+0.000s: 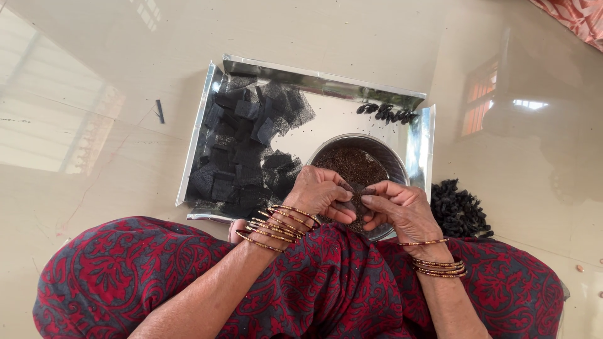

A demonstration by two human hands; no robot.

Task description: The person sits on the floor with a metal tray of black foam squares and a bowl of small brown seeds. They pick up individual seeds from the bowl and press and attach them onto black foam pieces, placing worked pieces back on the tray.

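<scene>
My left hand (320,196) and my right hand (399,210) meet over the near rim of a steel bowl (394,162) filled with small dark brown seeds (352,164). Both hands pinch a small piece of black net cloth (357,191) between thumbs and fingers. Bangles ring both wrists. The bowl stands on a shiny silver tray (326,116). A heap of cut black net squares (242,150) covers the tray's left half.
A row of small black tied bundles (388,114) lies at the tray's far right. A pile of black bundles (460,212) rests on the glossy floor right of the tray. A short black stick (160,111) lies left. My knees in red patterned cloth (157,270) fill the foreground.
</scene>
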